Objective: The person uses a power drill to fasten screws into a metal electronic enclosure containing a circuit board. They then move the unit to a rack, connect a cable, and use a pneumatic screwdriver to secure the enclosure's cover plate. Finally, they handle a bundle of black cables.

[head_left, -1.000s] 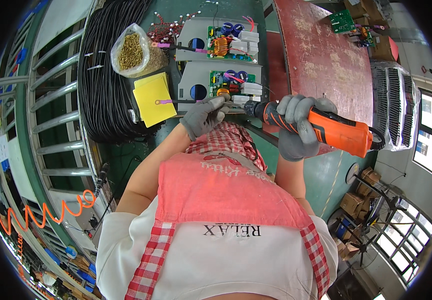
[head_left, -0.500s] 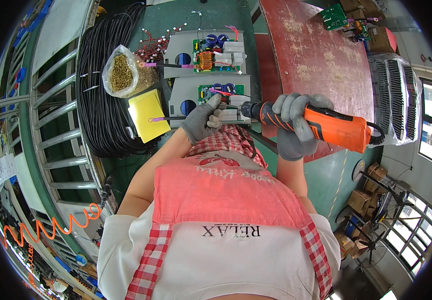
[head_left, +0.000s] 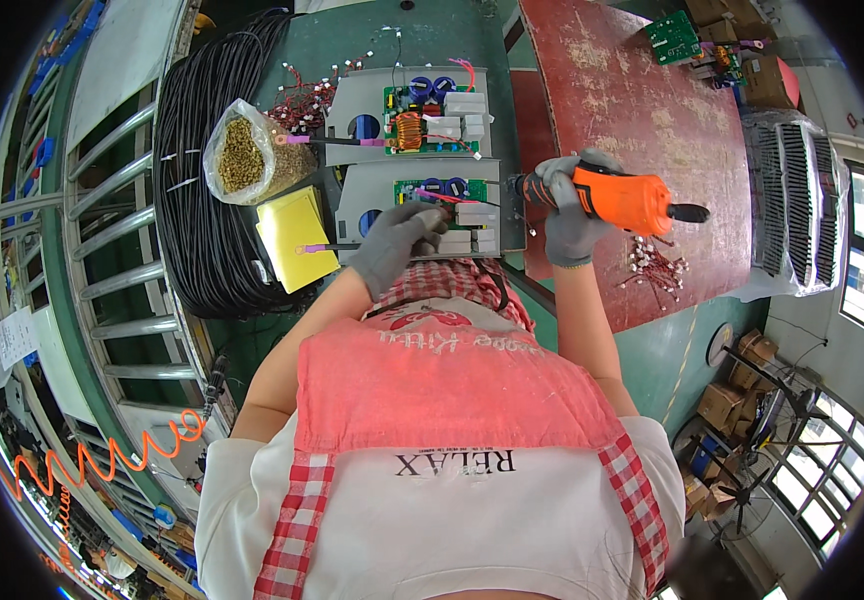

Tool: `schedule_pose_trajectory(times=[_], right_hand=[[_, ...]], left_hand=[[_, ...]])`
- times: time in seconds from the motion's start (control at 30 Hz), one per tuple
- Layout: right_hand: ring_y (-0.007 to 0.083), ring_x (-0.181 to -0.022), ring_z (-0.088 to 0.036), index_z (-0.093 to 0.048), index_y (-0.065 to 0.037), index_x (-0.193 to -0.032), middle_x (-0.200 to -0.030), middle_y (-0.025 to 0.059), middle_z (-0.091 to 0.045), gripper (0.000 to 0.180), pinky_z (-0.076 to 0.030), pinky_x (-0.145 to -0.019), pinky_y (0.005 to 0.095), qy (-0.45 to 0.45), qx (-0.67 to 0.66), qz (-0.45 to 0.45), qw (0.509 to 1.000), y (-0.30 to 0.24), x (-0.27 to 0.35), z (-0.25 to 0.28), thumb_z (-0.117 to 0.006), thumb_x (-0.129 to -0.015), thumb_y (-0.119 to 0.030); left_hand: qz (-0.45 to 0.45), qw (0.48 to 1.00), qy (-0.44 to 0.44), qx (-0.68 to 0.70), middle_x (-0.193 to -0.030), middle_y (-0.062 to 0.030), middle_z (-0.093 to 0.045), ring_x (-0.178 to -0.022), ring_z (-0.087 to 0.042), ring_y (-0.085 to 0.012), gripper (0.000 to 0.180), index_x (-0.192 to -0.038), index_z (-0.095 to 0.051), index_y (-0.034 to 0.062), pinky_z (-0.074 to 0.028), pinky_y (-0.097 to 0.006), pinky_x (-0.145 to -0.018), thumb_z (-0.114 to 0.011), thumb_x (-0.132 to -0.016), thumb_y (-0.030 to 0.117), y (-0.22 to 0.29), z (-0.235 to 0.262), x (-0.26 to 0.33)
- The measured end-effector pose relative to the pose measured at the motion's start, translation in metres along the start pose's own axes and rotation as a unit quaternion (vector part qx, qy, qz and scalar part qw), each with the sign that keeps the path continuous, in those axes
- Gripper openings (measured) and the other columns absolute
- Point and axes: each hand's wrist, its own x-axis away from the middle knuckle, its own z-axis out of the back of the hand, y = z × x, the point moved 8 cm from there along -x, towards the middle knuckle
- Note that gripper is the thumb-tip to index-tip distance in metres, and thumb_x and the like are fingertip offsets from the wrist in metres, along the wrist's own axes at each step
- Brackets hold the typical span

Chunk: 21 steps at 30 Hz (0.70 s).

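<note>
My right hand (head_left: 570, 212), in a grey glove, is wrapped round an orange power screwdriver (head_left: 620, 198). The tool lies across the gap between the two tables, its dark nose toward the left. My left hand (head_left: 398, 242), gloved too, has its fingers drawn together over the near circuit board (head_left: 414, 188); what they pinch, if anything, is hidden. Close to those fingertips runs a pink-ended wire (head_left: 440, 196). That board sits on a grey metal plate (head_left: 357, 185). Beyond it, a second circuit board (head_left: 408, 130) with a copper coil rests on another grey plate (head_left: 350, 98).
Left of the plates are a bag of brass-coloured fasteners (head_left: 244, 158), yellow sheets (head_left: 292, 240) and a black cable coil (head_left: 192, 170). Small red-wired connectors (head_left: 656, 268) lie on the red table (head_left: 642, 120). Wrapped black finned parts (head_left: 792, 200) stand at the right.
The screwdriver has drawn back right and away from the near board, and its rear end has swung upward. My left hand has shifted slightly left. The connectors on the red table have come into view.
</note>
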Motion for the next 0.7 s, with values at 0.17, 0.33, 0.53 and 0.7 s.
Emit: schedule_pose_trajectory(times=[0.17, 0.33, 0.53, 0.7], right_hand=[[0.0142, -0.075, -0.061, -0.044, -0.001, -0.114, -0.081, 0.0109, -0.064, 0.044, -0.049, -0.071, 0.0285, 0.015, 0.0, -0.016, 1.0, 0.013, -0.001, 0.001, -0.056, -0.074, 0.013], [0.0142, -0.075, -0.061, -0.044, -0.002, -0.113, -0.081, 0.0102, -0.063, 0.043, -0.049, -0.069, 0.0278, -0.004, 0.006, -0.012, 1.0, 0.019, 0.0, 0.001, -0.057, -0.074, 0.013], [0.0118, -0.074, -0.06, -0.047, -0.003, -0.108, -0.078, 0.006, -0.061, 0.04, -0.05, -0.068, 0.0261, -0.102, 0.03, -0.04, 0.993, 0.029, 0.007, -0.016, -0.06, -0.072, 0.012], [0.0102, -0.073, -0.059, -0.052, -0.004, -0.101, -0.079, 0.0028, -0.059, 0.036, -0.05, -0.068, 0.0247, -0.123, 0.054, -0.072, 0.988, 0.048, -0.005, -0.02, -0.065, -0.069, 0.01]], left_hand=[[-0.037, 0.998, 0.047, 0.033, -0.102, -0.0117, -0.061, -0.087, -0.059, -0.0151, 0.023, -0.11, -0.056, -0.0033, -0.051, -0.027, -0.076, -0.048, -0.092, 0.007, 0.006, 0.036, -0.003], [-0.049, 0.991, 0.059, 0.113, -0.108, -0.0173, -0.059, -0.096, -0.061, -0.0217, 0.025, -0.115, -0.05, -0.0068, -0.054, -0.031, -0.082, -0.041, -0.094, 0.004, 0.01, 0.031, -0.002], [-0.046, 0.993, 0.051, 0.096, -0.107, -0.0207, -0.06, -0.088, -0.064, -0.0224, 0.029, -0.117, -0.047, -0.0063, -0.056, -0.029, -0.073, -0.042, -0.099, 0.016, 0.003, 0.025, -0.011], [-0.021, 0.997, 0.056, 0.039, -0.083, -0.008, -0.06, -0.062, -0.054, -0.0102, 0.036, -0.111, -0.054, -0.0038, -0.044, -0.022, -0.051, -0.042, -0.101, 0.028, 0.004, 0.022, -0.008]])
